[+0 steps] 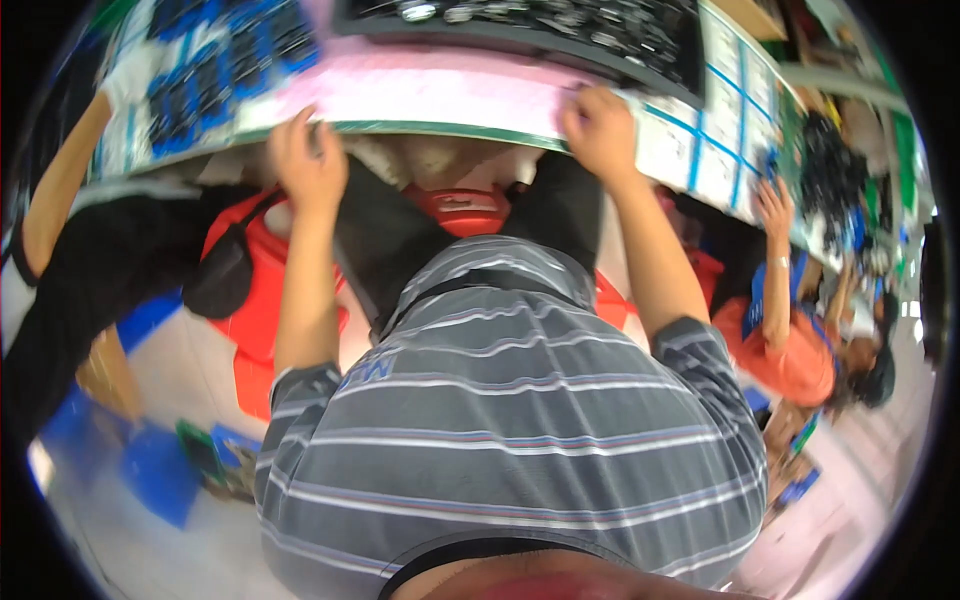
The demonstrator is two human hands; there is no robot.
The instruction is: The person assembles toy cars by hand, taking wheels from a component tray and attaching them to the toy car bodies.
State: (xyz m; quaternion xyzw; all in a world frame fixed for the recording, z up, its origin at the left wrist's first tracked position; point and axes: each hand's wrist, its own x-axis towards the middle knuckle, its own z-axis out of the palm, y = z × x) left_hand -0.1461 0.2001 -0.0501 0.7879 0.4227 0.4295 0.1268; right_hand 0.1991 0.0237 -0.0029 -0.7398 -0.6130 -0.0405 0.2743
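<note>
Two bare hands are shown at a pink-topped counter point(430, 85). The left hand point(308, 165) is held at the front edge, its fingers bent; a dark patch point(318, 140) beside the thumb is too blurred to be identified, and whether its grip is clenched or released cannot be determined. The right hand point(602, 135) is placed over the counter with fingers curled; a dark smudge point(574, 91) is seen at the fingertips, but whether it is grasped cannot be established. Beyond both hands, a black tray point(530, 52) of small shiny parts point(570, 18) is cut off by the upper border. At left, blue-and-black items point(190, 95) are blurred and partly cropped.
</note>
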